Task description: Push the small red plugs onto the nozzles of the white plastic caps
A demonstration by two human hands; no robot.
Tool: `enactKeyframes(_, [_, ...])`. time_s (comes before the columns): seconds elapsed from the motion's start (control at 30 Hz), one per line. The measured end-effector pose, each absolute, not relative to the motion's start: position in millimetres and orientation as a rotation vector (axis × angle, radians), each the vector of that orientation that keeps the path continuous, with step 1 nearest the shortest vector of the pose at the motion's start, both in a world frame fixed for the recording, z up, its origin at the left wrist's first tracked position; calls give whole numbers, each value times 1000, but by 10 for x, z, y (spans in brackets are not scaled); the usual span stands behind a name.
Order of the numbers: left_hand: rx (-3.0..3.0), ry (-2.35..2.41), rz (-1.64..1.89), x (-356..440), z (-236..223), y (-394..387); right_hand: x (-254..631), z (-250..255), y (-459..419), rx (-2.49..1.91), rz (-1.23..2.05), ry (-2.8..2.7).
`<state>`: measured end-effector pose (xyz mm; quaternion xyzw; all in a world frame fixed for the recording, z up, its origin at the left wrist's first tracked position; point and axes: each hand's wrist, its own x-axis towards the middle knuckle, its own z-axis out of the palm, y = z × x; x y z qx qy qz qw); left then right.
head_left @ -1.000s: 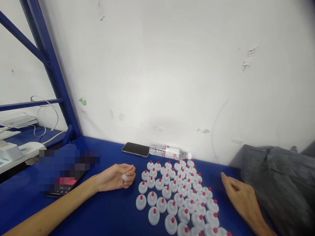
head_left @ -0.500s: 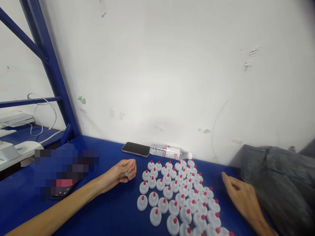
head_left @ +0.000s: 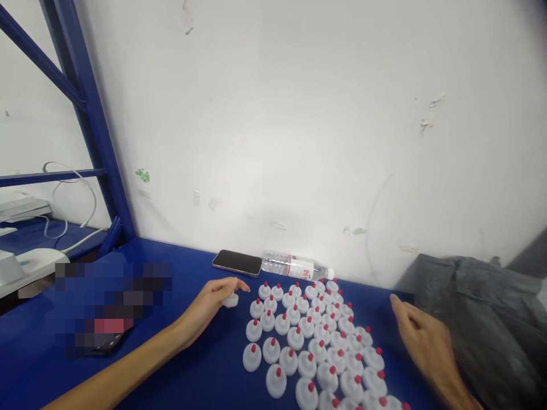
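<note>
In the head view, the bottle's (head_left: 277, 263) white label (head_left: 301, 267) bears red print, too small to read; a plain white piece (head_left: 231, 300) is clamped in the left hand's (head_left: 212, 295) grip, short of the worktop's (head_left: 179, 259) far edge; the right hand (head_left: 427, 339) curls beside the bag (head_left: 482, 319), grip unclear.

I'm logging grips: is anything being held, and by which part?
The left hand holds a white piece by its upper side; the fingers hide exactly where. Nothing shows held in the right hand.
</note>
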<state>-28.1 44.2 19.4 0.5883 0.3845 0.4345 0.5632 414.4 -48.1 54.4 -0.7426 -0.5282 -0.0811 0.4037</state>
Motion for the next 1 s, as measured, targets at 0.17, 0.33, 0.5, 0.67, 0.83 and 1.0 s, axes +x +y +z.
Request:
enactKeyframes(0.17, [1567,975,1048,-194,361,303,3796,682,-632,-1702,-238,-1460])
enactKeyframes(0.33, [1658,922,1018,-63,386,121,3413,695,-716,-1424,-250,-1732])
enactKeyframes(0.5, [1708,1027,1037,-5,327,19,3312,900,-710,-1254,-405,-2105])
enactKeyframes(0.67, [1742,1100,1084,-24,288,-26,2959,1101,-654,-1147,-396,-2193])
enactKeyframes(0.83, [1875,971,1102,-48,220,-38,2335,914,-426,-890,-383,-2357])
enactKeyframes(1.0, [1942,933,1079,-13,210,-55,2077,747,-293,-876,-340,-2404])
